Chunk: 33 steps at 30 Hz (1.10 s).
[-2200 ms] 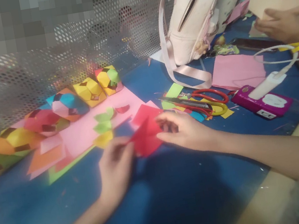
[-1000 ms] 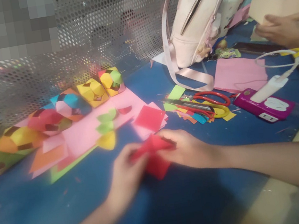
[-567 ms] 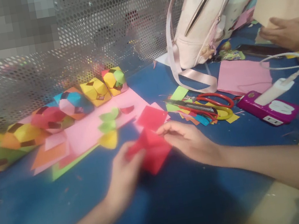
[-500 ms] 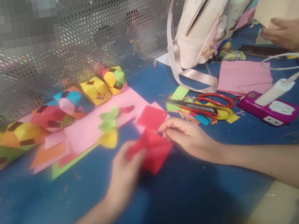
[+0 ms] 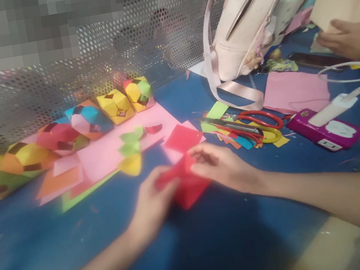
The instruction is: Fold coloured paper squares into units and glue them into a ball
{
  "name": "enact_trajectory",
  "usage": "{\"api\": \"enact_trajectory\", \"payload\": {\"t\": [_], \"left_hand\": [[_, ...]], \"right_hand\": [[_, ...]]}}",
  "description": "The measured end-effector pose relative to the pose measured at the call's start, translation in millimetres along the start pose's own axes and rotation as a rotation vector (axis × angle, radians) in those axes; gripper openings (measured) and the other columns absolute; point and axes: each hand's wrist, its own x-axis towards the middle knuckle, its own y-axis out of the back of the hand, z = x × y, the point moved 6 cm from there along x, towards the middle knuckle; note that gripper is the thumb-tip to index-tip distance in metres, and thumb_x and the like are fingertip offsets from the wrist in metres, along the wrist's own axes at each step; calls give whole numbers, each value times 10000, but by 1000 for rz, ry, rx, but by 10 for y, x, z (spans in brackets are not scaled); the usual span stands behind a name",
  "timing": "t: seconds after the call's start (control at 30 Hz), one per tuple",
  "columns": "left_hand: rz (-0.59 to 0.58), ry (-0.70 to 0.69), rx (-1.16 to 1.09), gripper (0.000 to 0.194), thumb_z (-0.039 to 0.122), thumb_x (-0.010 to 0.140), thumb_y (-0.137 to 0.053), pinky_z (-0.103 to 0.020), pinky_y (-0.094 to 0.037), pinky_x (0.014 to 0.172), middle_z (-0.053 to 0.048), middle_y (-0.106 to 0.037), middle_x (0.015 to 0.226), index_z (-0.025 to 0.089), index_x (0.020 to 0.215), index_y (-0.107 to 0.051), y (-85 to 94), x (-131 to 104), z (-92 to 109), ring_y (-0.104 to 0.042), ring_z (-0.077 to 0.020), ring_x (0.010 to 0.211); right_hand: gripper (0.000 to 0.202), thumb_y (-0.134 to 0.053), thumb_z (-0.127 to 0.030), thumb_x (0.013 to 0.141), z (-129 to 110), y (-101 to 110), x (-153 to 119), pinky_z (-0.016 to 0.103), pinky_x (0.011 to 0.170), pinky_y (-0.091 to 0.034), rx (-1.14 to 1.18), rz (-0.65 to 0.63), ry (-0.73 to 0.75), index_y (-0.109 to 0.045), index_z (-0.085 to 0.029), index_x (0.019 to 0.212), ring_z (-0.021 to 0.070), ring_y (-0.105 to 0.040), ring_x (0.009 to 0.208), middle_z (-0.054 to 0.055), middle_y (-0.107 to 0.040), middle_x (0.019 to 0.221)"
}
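A red square of folded paper (image 5: 191, 190) is held between my two hands above the blue table. My left hand (image 5: 153, 192) grips its left side, thumb on top and fingers underneath. The fingertips of my right hand (image 5: 221, 165) are closed on its upper right edge; part of the paper is hidden behind them. Just beyond lies another red paper square (image 5: 183, 138), resting on pink paper. Several folded green and yellow pieces (image 5: 131, 164) lie to the left of it, on a pink sheet (image 5: 98, 155).
A row of multicoloured paper balls (image 5: 89, 120) lines the perforated metal panel (image 5: 96, 66). Scissors (image 5: 260, 121) lie on paper scraps at right, beside a purple power bank (image 5: 326, 129) with a white cable. Behind stands a pale backpack (image 5: 236, 38). Another person's hand (image 5: 345, 38) holds cream paper.
My right hand has moved slightly left and in over the red folded paper, covering more of its upper right edge. My left hand keeps its grip.
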Motion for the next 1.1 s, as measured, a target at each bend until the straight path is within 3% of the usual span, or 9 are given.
{"api": "enact_trajectory", "payload": {"t": [0.13, 0.3, 0.6, 0.83, 1.0, 1.1], "left_hand": [[-54, 40, -79, 165, 262, 715, -679, -271, -493, 609, -17, -677, 753, 180, 839, -609, -26, 11, -15, -627, -149, 627], [-75, 109, -326, 132, 198, 732, -660, -245, -478, 626, -5, -670, 747, 175, 851, -608, -70, 37, -9, -626, -125, 649], [-36, 117, -262, 137, 242, 777, -628, -238, -470, 647, -20, -683, 813, 179, 898, -642, -14, 35, -76, -616, -124, 677], [-87, 189, -438, 123, 181, 755, -647, -273, -493, 710, -19, -687, 826, 177, 876, -625, -116, -5, -9, -653, -157, 745], [-75, 163, -357, 87, 218, 761, -658, -242, -474, 687, -23, -681, 790, 150, 810, -634, -94, 0, -22, -632, -126, 690], [-56, 103, -296, 114, 243, 761, -656, -261, -468, 726, -34, -688, 842, 158, 835, -640, -60, 13, -32, -631, -145, 744]], "right_hand": [[112, -548, -266, 805, -12, -118, -44, 228, 569, -446, -33, -96, -24, -569, -159, 830, 117, -532, 647, 9, -594, 759], [107, -515, -247, 827, 2, -79, -40, 235, 600, -448, -58, -27, 17, -573, -163, 859, 125, -545, 674, 14, -611, 781], [67, -534, -234, 809, -18, -117, -57, 238, 594, -428, -226, -39, 154, -546, -171, 789, 119, -515, 649, 4, -569, 744], [65, -536, -237, 798, 28, -115, -46, 215, 528, -405, -218, -33, 72, -531, -172, 800, 100, -499, 568, -18, -561, 670], [81, -542, -232, 790, 19, -136, -45, 195, 502, -389, -187, -54, 71, -513, -173, 743, 86, -487, 551, -34, -535, 643], [116, -558, -280, 799, -4, -140, -58, 203, 528, -414, -146, -79, 88, -537, -168, 818, 92, -507, 555, -28, -565, 658]]}}
